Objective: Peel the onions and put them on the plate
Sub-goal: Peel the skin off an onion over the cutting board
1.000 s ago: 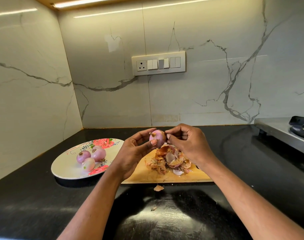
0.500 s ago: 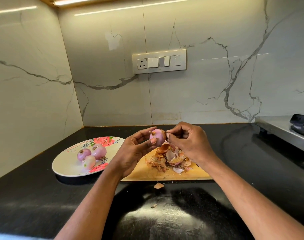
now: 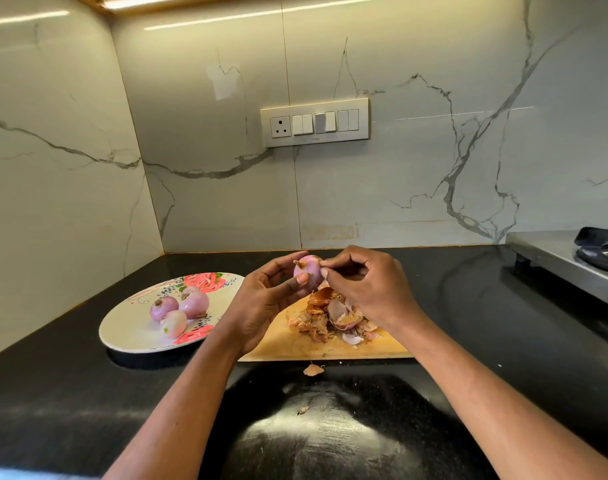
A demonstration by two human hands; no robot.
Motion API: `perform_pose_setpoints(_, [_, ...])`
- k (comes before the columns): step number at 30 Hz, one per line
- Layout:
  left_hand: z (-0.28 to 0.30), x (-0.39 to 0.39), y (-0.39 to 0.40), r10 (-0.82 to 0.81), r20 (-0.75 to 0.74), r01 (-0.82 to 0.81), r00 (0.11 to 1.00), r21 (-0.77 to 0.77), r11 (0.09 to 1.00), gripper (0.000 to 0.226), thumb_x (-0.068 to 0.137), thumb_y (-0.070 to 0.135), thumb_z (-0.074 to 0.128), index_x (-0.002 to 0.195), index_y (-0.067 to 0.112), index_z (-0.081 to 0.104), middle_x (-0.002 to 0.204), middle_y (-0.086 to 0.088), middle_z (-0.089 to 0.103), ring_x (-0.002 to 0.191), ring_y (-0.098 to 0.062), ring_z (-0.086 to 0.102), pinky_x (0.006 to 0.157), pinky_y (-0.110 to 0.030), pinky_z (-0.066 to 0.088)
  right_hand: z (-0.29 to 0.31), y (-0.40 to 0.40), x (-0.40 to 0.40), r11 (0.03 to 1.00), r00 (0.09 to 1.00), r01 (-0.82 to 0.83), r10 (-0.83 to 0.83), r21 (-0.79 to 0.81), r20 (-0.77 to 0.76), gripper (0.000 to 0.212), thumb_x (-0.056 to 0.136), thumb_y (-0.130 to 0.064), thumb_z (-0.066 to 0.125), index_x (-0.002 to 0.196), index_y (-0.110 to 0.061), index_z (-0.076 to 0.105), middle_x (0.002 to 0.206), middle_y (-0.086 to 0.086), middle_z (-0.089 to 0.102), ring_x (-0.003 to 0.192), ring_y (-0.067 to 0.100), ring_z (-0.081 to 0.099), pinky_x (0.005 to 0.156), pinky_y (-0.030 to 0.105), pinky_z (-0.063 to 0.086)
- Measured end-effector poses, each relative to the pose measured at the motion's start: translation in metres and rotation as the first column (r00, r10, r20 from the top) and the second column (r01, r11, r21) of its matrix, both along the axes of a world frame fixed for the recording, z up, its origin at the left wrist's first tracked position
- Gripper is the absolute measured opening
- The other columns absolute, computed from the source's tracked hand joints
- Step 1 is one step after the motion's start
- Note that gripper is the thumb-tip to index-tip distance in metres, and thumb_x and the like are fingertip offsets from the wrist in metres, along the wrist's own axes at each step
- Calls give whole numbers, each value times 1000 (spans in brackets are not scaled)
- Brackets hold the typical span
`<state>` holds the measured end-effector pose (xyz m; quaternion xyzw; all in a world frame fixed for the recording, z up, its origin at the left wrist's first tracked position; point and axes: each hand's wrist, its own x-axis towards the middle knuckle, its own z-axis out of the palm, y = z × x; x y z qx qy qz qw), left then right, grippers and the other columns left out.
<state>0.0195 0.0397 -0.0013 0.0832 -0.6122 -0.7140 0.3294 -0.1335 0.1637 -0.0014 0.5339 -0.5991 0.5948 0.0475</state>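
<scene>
The onion (image 3: 307, 271) I hold looks smooth and shiny. Papery dry skins (image 3: 330, 315) lie on my matt wooden board (image 3: 295, 346). The black counter (image 3: 468, 323) is glossy.

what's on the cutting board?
A heap of onion peels lies on the wooden cutting board. The right hand and left hand, holding an onion above, cover parts of the board.

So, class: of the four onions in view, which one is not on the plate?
The onion held up over the cutting board, gripped by the left hand while the right hand picks at it. The other three lie together on the floral plate.
</scene>
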Motion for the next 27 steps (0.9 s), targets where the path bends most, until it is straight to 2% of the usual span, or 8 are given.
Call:
perform_pose_setpoints(4, [-1,0,1,7,1,-7,1000,-17,1000,48,77,9,73,125,11,67,124,-13,71,110,-24,70,82,-26,60,-1,-1,-2,999,999,36,-36,-12,23,6,86,-15,79,91,-18,77,86,-9,76,81,6,73,76,31,63])
perform_pose_setpoints(9, [-1,-2,-1,58,-13,-58,998,-26,998,52,76,11,74,127,10,66,125,-14,70,113,-28,70,85,-30,61,5,2,4,996,996,-70,67,49,60,13,90,-22,77,103,-21,77,94,-11,77,87,-1,73,77,19,59])
perform_pose_setpoints(12, [-3,-3,-3,100,-14,-101,995,-60,993,56,70,17,80,125,12,67,127,-13,70,117,-30,68,88,-32,61,5,1,8,997,996,-69,68,18,62,19,85,-18,81,103,-18,74,96,-11,76,88,-2,72,78,15,58])
perform_pose_setpoints(14, [-4,-3,-3,133,-13,-134,991,-90,987,61,64,23,84,122,13,69,127,-11,69,118,-29,67,87,-33,61,2,-1,10,999,997,-48,49,-10,53,25,82,-15,83,104,-15,71,96,-8,76,90,-2,72,81,17,58])
perform_pose_setpoints(18, [-6,-5,-5,190,-1,-188,982,-149,971,64,60,28,87,120,14,70,125,-7,69,122,-28,65,92,-39,60,-2,-2,11,999,999,-2,3,-39,34,28,82,-11,83,105,-11,67,92,-8,77,84,-2,73,78,22,61])
perform_pose_setpoints(23, [-8,-5,-7,238,37,-225,971,-211,951,61,59,28,88,117,16,71,120,-1,71,123,-24,63,102,-51,54,-3,-2,12,998,999,48,-47,-31,26,29,84,-16,82,105,-17,62,86,-9,77,77,0,74,74,32,63])
perform_pose_setpoints(27, [-9,-5,-8,244,44,-229,969,-220,948,66,55,34,91,116,17,72,120,1,71,124,-24,63,103,-55,53,-1,-1,15,997,997,73,-73,-27,-12,30,85,-15,81,105,-17,59,83,-8,76,74,1,73,71,29,63])
